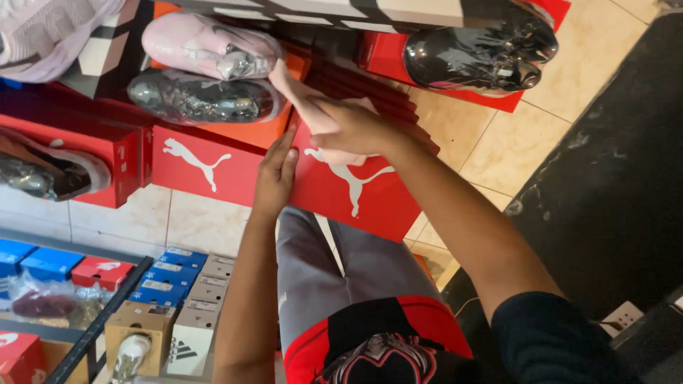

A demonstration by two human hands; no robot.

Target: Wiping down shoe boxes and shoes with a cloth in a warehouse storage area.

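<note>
We press our left hand (276, 173), fingers together, flat against the red shoe box (341, 192) on the floor; our right hand (348, 128) grips its pale lid edge. Wrapped shoes (206, 99) crowd just behind.

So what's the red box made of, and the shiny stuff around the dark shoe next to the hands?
The red box under the left hand and right hand looks like matte cardboard: flat panels, sharp folded edges. The dark shoe seems wrapped in thin clear plastic: crinkles and bright glints show. The shoe's own material is hard to tell.
</note>
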